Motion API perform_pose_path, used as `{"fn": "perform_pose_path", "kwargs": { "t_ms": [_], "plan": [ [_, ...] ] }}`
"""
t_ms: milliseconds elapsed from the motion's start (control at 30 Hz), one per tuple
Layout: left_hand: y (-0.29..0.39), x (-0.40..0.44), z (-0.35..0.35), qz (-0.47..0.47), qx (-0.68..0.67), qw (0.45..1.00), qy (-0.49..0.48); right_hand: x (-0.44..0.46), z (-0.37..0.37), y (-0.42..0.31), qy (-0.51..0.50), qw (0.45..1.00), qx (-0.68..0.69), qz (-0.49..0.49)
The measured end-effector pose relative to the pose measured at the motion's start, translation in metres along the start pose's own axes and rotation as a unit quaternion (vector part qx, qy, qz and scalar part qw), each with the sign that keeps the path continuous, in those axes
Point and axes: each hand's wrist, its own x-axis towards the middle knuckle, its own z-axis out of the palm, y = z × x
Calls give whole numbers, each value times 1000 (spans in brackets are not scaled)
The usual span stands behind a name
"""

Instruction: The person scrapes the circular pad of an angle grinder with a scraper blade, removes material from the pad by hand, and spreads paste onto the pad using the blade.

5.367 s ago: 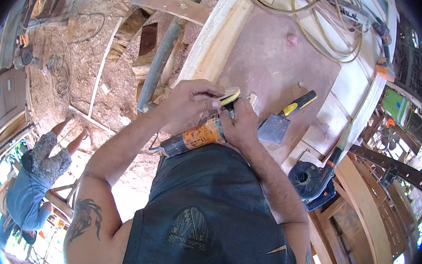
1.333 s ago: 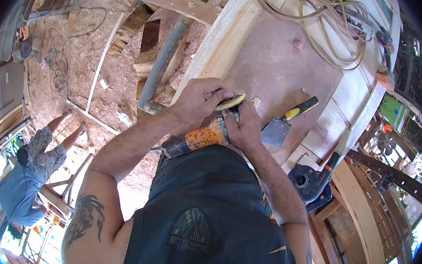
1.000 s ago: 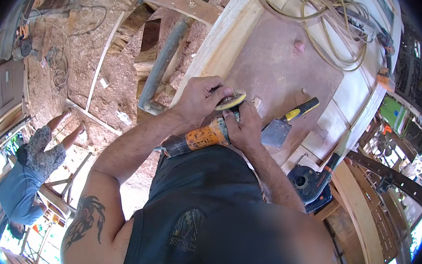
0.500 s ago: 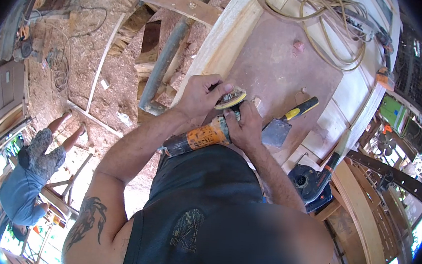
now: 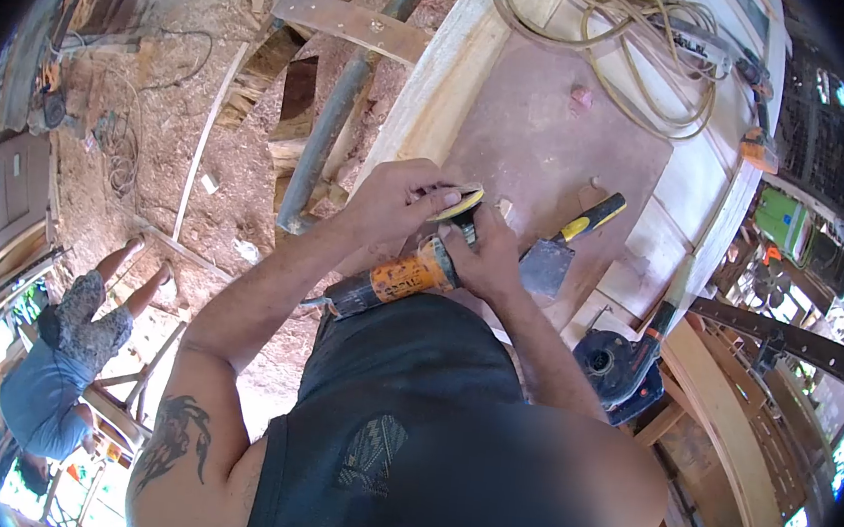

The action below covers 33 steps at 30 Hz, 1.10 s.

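An orange-and-black angle grinder [image 5: 406,277] lies across my lap, its head pointing up and right. A round disc with a yellow edge [image 5: 467,204] sits at its head, tilted nearly edge-on. My left hand [image 5: 403,197] pinches the disc's near rim between thumb and fingers. Around the grinder's head, just below the disc, my right hand [image 5: 488,254] is closed. To the right of that hand, a scraper [image 5: 595,216] with a yellow-and-black handle and a wide flat blade rests on the brownish board [image 5: 526,112].
A looped tan cord [image 5: 689,131] lies on the far right of the work surface. A black round-bodied power tool [image 5: 606,365] stands at the right. A grey pipe [image 5: 328,135] and wood pieces are at the left. Another person [image 5: 56,372] is bent over at far left.
My left thumb has moved from the disc's face down toward its near rim, and the disc looks more edge-on. My right hand keeps hold of the grinder. The view has shifted slightly.
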Motion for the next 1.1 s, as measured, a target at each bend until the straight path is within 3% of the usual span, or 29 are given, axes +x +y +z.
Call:
{"fn": "perform_pose_path", "kwargs": {
  "t_ms": [100,200,333,433,500,567,733,833,933,1100],
  "plan": [
    [13,-8,-1,24,23,999,-2,2,-7,3,-69,984,134,99],
    [13,-18,5,73,29,997,15,11,-21,-9,-146,954,131,228],
    [-5,-23,14,47,-78,996,6,10,-18,-12,-130,954,170,210],
    [9,-23,3,-37,-126,991,-33,11,-15,-8,-133,955,177,196],
    [0,-21,-1,-65,-278,956,-66,10,-17,-10,-126,962,169,176],
    [-3,-14,-5,-60,-299,948,-88,9,-12,3,-130,960,182,169],
    [-10,11,-7,19,-114,989,-90,11,-18,2,-156,964,156,147],
    [-20,20,-14,-38,-193,971,-134,13,-14,-3,-142,965,136,173],
    [-33,28,-19,-24,-195,967,-160,16,-6,-8,-123,961,115,218],
    [-21,25,-16,-42,-109,986,-117,15,1,-16,-72,967,88,227]
  ]
}}
